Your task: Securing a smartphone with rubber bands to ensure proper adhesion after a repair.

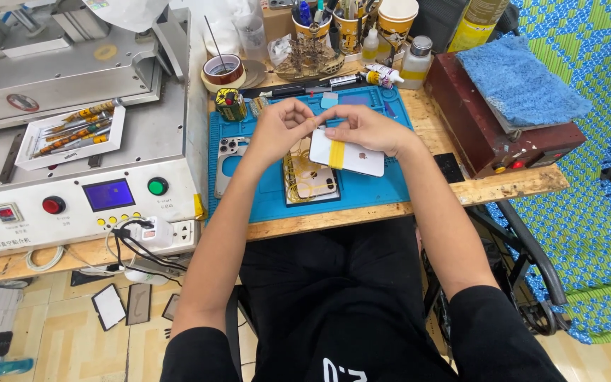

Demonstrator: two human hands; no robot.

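Note:
Both my hands meet above a blue work mat [376,185] on the wooden bench. My right hand [365,129] holds a white phone back panel [356,158] with a yellow tape band across it. My left hand [279,130] pinches at the panel's upper left edge, fingertips touching those of the right. Below the panel, on the mat, lies an opened phone body [310,183] with yellowish cables showing. A silver phone frame [228,161] lies at the mat's left side.
A grey machine [72,141] with red and green buttons fills the left, a tray of tweezers [72,131] on top. Tape rolls [223,71], bottles and tool cups [351,25] crowd the back edge. A dark red box [486,131] with a blue cloth [521,81] stands right.

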